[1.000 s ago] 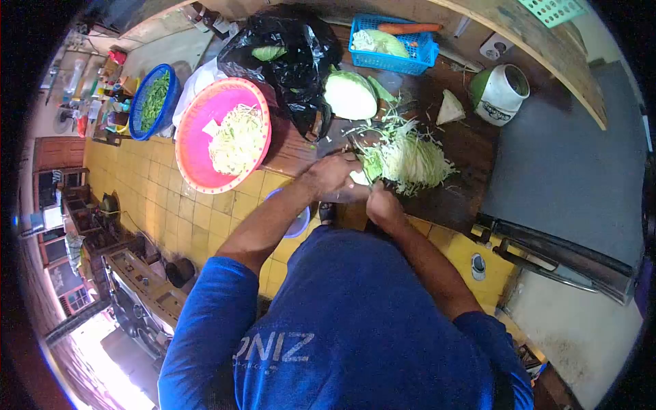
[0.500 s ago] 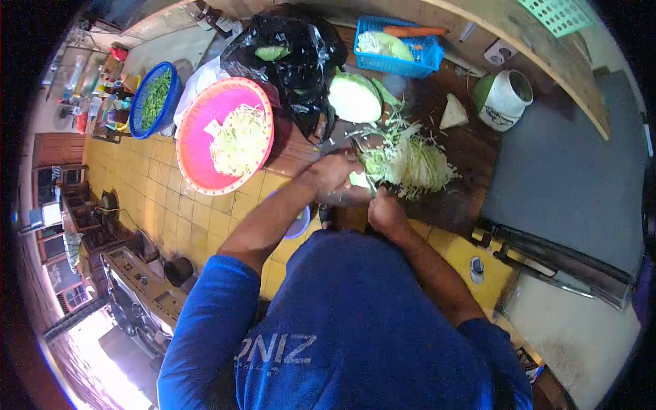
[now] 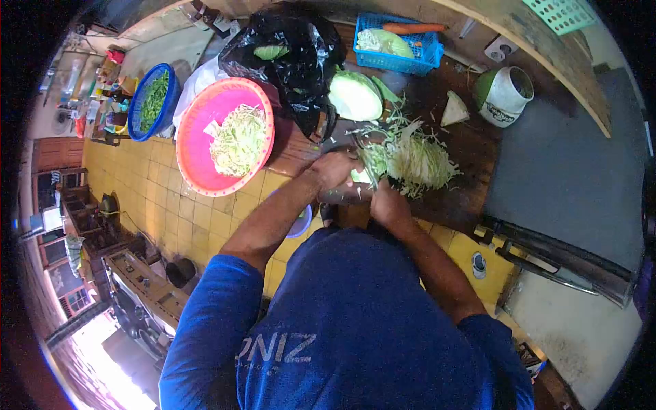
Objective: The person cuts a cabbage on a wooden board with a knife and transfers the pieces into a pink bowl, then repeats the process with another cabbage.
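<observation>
Scene: a dark wooden surface (image 3: 471,154) is seen from above, with a person in a blue shirt bent over it.
Left hand (image 3: 335,171): it is curled down over a pale cabbage piece (image 3: 360,176), which is pressed to the surface under the fingers.
Right hand (image 3: 388,203): it is closed into a fist just beside the cabbage piece, nearer the body; a knife handle is presumably inside it, but the blade cannot be made out clearly.
Cabbage piece: it is held between the two hands, touching the left one, at the near edge of the shredded cabbage pile (image 3: 413,158).
Shredded cabbage pile: it is spread directly beyond the right hand, with loose strands scattered towards the back of the surface.
Half cabbage (image 3: 354,96): it is set beyond the pile, against a black plastic bag (image 3: 290,51).
Cabbage wedge (image 3: 454,109): it is left well apart, to the right of the pile, near a green-and-white jar (image 3: 502,96) lying on its side.
Pink bowl (image 3: 222,137): it is placed left of the hands and is filled with more shredded cabbage.
Blue basket (image 3: 396,42): it is kept at the back, with greens and a carrot (image 3: 412,29) in it.
Blue bowl (image 3: 154,101): it is seen far left, holding green vegetables.
</observation>
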Action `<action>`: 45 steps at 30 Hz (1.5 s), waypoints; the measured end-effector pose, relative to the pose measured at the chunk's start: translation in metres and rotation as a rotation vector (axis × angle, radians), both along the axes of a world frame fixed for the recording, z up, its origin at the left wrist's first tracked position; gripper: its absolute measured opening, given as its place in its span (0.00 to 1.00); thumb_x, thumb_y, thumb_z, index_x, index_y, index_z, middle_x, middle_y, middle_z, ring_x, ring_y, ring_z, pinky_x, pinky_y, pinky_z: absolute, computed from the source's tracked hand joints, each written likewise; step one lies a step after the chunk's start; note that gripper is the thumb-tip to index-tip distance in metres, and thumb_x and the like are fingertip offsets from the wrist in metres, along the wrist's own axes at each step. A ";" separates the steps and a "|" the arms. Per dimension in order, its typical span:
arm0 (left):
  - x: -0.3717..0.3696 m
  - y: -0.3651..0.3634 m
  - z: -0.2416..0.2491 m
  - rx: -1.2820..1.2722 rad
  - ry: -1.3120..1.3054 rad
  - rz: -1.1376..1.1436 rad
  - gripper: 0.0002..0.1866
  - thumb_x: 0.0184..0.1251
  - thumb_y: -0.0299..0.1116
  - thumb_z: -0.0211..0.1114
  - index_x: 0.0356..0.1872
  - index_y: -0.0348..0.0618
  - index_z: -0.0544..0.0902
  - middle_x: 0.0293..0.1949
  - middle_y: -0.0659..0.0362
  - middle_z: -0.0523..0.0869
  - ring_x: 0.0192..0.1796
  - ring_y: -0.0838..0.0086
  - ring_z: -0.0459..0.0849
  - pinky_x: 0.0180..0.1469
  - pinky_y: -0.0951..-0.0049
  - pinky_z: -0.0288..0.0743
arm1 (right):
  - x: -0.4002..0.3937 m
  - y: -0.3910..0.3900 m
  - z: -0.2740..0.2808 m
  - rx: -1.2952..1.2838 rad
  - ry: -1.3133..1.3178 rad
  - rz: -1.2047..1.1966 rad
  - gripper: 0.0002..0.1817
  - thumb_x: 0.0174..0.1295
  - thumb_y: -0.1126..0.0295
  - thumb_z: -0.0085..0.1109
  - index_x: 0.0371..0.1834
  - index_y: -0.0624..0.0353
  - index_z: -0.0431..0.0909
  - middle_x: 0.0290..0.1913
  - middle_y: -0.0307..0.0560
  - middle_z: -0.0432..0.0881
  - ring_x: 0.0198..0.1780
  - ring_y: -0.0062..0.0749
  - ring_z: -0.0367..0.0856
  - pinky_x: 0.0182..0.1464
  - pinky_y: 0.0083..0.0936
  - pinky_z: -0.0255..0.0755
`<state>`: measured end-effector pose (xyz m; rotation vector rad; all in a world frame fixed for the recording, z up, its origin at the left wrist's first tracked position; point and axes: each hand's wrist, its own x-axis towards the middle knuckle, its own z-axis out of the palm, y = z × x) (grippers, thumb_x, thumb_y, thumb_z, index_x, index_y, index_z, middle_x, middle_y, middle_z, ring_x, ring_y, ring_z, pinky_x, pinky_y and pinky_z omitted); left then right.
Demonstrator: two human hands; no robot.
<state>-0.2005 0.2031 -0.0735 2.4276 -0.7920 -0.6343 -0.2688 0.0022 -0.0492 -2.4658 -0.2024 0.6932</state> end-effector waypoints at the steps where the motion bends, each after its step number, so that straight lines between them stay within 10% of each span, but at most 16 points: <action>1: 0.005 0.001 0.002 -0.020 -0.054 -0.019 0.17 0.47 0.25 0.68 0.43 0.42 0.80 0.44 0.52 0.82 0.49 0.55 0.82 0.53 0.60 0.76 | 0.002 0.000 -0.009 -0.003 -0.009 0.004 0.16 0.62 0.69 0.46 0.46 0.73 0.64 0.30 0.71 0.80 0.37 0.68 0.80 0.41 0.56 0.73; 45: -0.005 0.019 -0.014 -0.081 -0.185 -0.031 0.10 0.49 0.27 0.65 0.35 0.47 0.82 0.36 0.55 0.84 0.43 0.58 0.85 0.45 0.59 0.78 | -0.013 0.019 -0.040 0.035 -0.059 -0.071 0.13 0.60 0.70 0.47 0.44 0.68 0.68 0.32 0.69 0.80 0.39 0.65 0.81 0.42 0.55 0.73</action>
